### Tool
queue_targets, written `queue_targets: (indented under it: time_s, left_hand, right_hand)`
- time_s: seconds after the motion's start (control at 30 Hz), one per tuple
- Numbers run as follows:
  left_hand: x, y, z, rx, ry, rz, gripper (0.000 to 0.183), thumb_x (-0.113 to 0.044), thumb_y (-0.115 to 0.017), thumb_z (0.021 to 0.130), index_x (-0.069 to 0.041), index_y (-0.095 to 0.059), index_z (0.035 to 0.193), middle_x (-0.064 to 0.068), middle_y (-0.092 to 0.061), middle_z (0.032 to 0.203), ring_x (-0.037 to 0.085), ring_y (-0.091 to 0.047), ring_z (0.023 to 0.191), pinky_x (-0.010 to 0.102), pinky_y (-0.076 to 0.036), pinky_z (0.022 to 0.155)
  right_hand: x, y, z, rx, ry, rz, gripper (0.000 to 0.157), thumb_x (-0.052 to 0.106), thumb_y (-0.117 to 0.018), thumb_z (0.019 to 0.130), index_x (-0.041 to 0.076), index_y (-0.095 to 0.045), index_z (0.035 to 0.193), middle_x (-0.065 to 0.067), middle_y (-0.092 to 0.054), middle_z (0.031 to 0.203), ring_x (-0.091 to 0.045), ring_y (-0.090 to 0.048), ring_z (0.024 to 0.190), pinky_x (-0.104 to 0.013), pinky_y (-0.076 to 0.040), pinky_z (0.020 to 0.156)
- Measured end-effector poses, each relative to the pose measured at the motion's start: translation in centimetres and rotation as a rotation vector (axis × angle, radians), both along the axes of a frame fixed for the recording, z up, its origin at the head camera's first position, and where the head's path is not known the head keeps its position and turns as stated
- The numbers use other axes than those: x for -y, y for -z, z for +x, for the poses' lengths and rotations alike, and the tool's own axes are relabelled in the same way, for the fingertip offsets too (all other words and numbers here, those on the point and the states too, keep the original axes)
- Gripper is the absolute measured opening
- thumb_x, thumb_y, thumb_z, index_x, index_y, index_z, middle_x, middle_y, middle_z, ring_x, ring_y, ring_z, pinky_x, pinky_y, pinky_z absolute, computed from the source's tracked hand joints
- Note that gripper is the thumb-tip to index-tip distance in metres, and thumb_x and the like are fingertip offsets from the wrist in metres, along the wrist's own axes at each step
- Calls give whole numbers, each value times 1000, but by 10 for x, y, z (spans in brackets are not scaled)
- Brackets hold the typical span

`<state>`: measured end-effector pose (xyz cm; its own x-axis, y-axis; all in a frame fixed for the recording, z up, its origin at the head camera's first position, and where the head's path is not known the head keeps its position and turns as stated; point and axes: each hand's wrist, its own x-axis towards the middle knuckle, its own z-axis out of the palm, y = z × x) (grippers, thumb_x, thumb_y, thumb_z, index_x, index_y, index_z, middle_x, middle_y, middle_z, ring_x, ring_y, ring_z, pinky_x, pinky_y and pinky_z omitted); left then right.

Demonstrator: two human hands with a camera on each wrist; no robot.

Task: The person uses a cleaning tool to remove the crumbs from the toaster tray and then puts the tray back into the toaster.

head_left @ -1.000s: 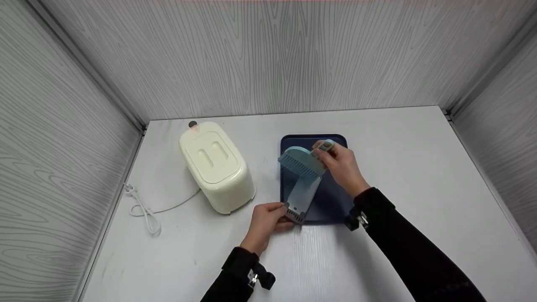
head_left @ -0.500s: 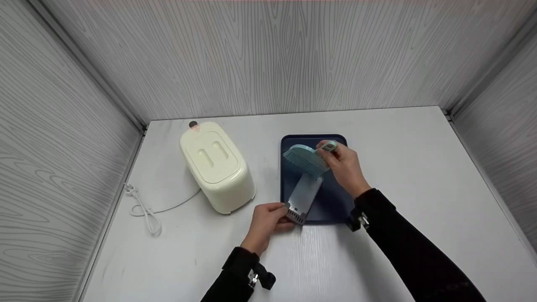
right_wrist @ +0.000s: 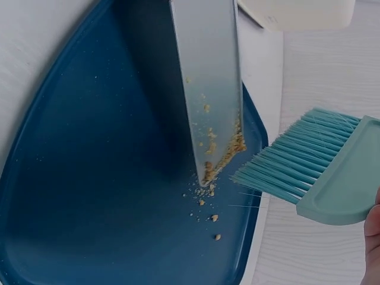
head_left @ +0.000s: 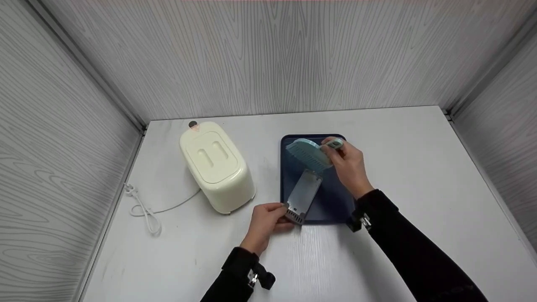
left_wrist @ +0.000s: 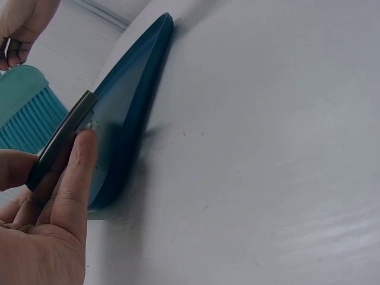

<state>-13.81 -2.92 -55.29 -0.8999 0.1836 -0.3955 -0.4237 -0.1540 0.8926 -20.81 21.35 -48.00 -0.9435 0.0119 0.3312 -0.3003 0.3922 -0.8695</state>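
Observation:
Between thumb and fingers, my left hand (head_left: 263,224) pinches the slotted grey end of a crumb tray (head_left: 305,191), a flat metal plate. It slants over a dark blue tray (right_wrist: 107,190). Brown crumbs (right_wrist: 225,155) gather at the far end of the plate in the right wrist view, and several loose bits lie on the blue tray just past it. My right hand (head_left: 348,163) grips the handle of a teal brush (head_left: 309,152). Its bristles (right_wrist: 291,154) point towards the plate's far end, a small gap away in the right wrist view.
A cream toaster (head_left: 216,167) with a lid on top stands to the left of the blue tray. Its white cord (head_left: 152,224) lies bundled at the far left. Wood-grain panels (head_left: 272,58) close off the back and both sides of the white table (head_left: 419,167).
My right hand and the brush have moved away from me and slightly to the right, uncovering more of the crumb tray's far end. My left hand and the crumb tray have stayed almost still.

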Motion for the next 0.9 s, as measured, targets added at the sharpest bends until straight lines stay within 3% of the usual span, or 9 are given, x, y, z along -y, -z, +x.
queue_targets:
  time_s: [0.2, 0.53, 0.73, 0.9]
  left_hand:
    - [1, 0, 0, 3, 5, -9, 29, -2, -63, 97, 15, -67, 120, 25, -75, 102, 22, -75, 79, 41, -64, 80]
    - [3, -1, -3, 40, -4, -32, 31, -2, -61, 99, 14, -65, 125, 24, -74, 106, 21, -74, 83, 38, -64, 81]
    - [4, -3, -4, 48, -2, -32, 31, -5, -62, 100, 13, -66, 125, 23, -74, 106, 21, -75, 84, 38, -64, 81]
    - [4, -5, -4, 55, 0, -37, 31, -6, -63, 100, 12, -66, 125, 22, -74, 106, 21, -74, 85, 37, -64, 81]
  right_hand:
    - [1, -6, 5, 17, -8, -41, 25, 19, -58, 107, 6, -65, 126, -22, -64, 97, -34, -52, 81, -27, -43, 69]
    - [0, -10, 17, 120, -71, -126, 35, 35, -60, 106, 6, -67, 125, -15, -61, 87, -37, -52, 76, -30, -44, 62]
    - [1, -9, 20, 170, -85, -137, 37, 39, -61, 105, 8, -68, 125, -13, -61, 85, -22, -54, 73, -28, -47, 64]
    - [2, -8, 21, 214, -99, -142, 32, 34, -62, 105, 9, -69, 124, -12, -62, 86, -18, -55, 72, -26, -49, 62]
